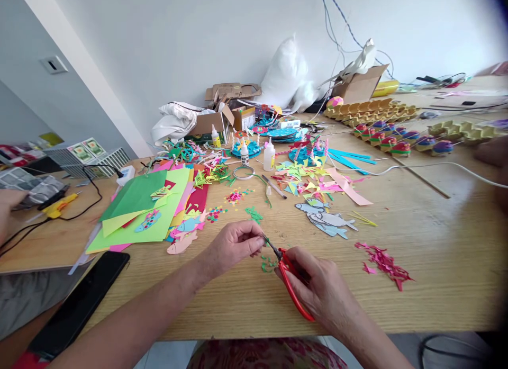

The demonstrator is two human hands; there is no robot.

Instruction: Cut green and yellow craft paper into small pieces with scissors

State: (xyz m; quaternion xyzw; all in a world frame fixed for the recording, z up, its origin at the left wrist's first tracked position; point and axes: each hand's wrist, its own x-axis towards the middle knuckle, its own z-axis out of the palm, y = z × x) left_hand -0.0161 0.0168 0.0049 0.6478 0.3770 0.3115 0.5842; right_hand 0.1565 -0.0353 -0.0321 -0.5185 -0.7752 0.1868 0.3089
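- While the left hand pinches thumb against forefinger on a tiny green scrap, the right hand is curled round the handles of the red-handled scissors.
- Position: scissors held above the table, dark blade tips at the left fingertips, scrap between. Exact blade gap: cannot tell.
- Step, as judged: snipping the green scrap into small shapes.
- Next move likely calls for a firm pinch, a short squeeze and fingertips clear of the blades.
- Materials: green clippings, thin and curled, just under the scissors' blades; straighter green strips beyond them.
- Right of the scissors: crumpled-looking magenta slivers. Beyond, to the right: flat grey-blue fish cut-outs, overlapping.
- Left of the scissors, well apart: smooth coloured sheets, layered. Between sheets and scissors, farther back: round confetti dots.
- Tabletop: wood-grained, matte-looking.
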